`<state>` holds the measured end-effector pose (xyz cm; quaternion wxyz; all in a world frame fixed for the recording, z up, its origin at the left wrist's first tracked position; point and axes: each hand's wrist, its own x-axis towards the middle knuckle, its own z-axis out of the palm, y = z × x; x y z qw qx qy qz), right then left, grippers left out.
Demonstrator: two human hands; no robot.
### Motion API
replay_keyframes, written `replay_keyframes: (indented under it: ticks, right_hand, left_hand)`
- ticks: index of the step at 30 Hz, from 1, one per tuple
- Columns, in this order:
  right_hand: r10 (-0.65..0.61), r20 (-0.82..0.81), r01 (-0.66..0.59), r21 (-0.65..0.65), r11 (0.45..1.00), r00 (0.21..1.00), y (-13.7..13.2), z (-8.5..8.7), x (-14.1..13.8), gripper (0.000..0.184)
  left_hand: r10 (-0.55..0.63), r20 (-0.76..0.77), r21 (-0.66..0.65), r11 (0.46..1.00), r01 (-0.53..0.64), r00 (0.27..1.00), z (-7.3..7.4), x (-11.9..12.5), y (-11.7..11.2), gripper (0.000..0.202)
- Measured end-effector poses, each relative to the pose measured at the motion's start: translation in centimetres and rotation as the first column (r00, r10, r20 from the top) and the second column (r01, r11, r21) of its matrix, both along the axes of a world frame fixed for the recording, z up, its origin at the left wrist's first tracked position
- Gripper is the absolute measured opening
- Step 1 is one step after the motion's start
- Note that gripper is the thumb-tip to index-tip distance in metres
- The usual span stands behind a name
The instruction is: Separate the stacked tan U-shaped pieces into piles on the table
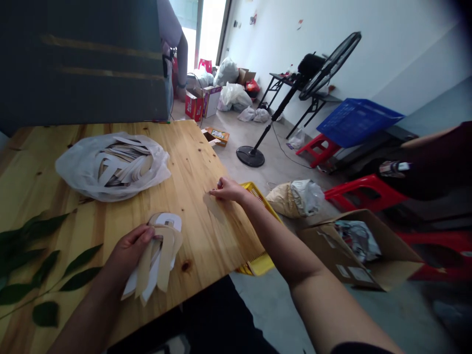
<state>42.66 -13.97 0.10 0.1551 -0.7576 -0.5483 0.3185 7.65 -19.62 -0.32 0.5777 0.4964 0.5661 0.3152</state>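
While left hand [134, 242] clamps pale strips [165, 256], plastic bag [75, 164] holds similar strips [127, 160]; right hand [227, 190] well apart, grip unclear

Strips [123, 160] in a bag [75, 167] on the table [217, 241] — basket [260, 265] at its right edge, fan [311, 68] beyond

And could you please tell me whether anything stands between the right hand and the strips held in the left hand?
Nothing visible does: between the right hand, by the table's right side, and the strips in the left hand, only wooden tabletop shows.
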Motion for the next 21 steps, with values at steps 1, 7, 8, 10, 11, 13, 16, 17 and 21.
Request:
replay_keyframes:
  ticks: [1,7,8,10,11,13,16,17,21]
  right_hand:
    - [0.007,-0.023,-0.007,-0.016,1.0,1.0,0.1,0.1,0.1,0.037]
    - [-0.002,-0.159,-0.017,-0.118,0.993,0.987,0.4,0.2,0.2,0.041]
    - [-0.011,-0.197,-0.015,-0.133,0.991,0.98,0.4,0.2,0.1,0.043]
    - [-0.03,-0.268,-0.012,-0.152,0.988,0.963,0.3,0.2,0.0,0.046]
    - [-0.038,-0.295,-0.008,-0.154,0.988,0.955,0.3,0.2,-0.1,0.047]
    - [-0.052,-0.325,0.002,-0.154,0.988,0.944,0.1,0.2,-0.3,0.049]
    - [-0.086,-0.348,0.034,-0.153,0.988,0.933,-0.2,0.0,-0.4,0.053]
    - [-0.094,-0.354,0.042,-0.152,0.988,0.931,-0.3,0.0,-0.4,0.054]
    - [-0.095,-0.359,0.04,-0.156,0.987,0.929,-0.4,-0.1,-0.4,0.057]
  left_hand:
    - [-0.004,0.01,-0.009,1.0,0.005,1.0,-0.2,0.0,-0.1,0.044]
    - [-0.04,0.039,-0.009,0.999,0.04,0.998,-1.3,-0.4,-0.1,0.046]
    - [-0.046,0.038,-0.01,0.999,0.046,0.998,-1.4,-0.5,-0.1,0.046]
    - [-0.057,0.041,-0.01,0.998,0.058,0.998,-1.6,-0.6,-0.1,0.044]
    - [-0.061,0.046,-0.008,0.998,0.062,0.997,-1.6,-0.6,-0.2,0.043]
    - [-0.069,0.059,-0.005,0.998,0.069,0.996,-1.6,-0.6,-0.3,0.044]
    - [-0.064,0.069,-0.013,0.998,0.065,0.996,-1.6,-0.5,-0.4,0.047]
    - [-0.062,0.071,-0.016,0.998,0.063,0.996,-1.5,-0.5,-0.4,0.049]
    - [-0.041,0.079,-0.002,0.999,0.041,0.996,-1.4,-0.5,-0.5,0.05]
